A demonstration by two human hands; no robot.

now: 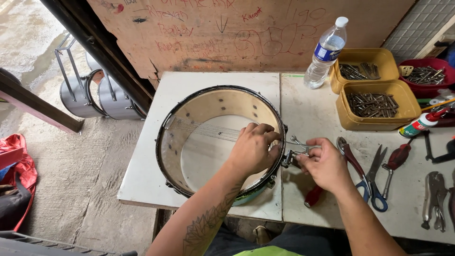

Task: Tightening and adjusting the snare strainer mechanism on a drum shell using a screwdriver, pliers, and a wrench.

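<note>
Left of the drum (208, 137) the bench (147, 175) lies open; right of it, pliers (350, 156), scissors (374, 182) and trays (377, 105) crowd the way.

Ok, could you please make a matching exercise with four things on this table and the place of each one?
Things:
1. plastic bottle
2. scissors
3. drum
4. left hand

Places:
a. on the drum's right rim
b. on the left white board
c. beside the yellow tubs, at the back
d. right of the right hand

Pairs: 1-c, 2-d, 3-b, 4-a
</note>
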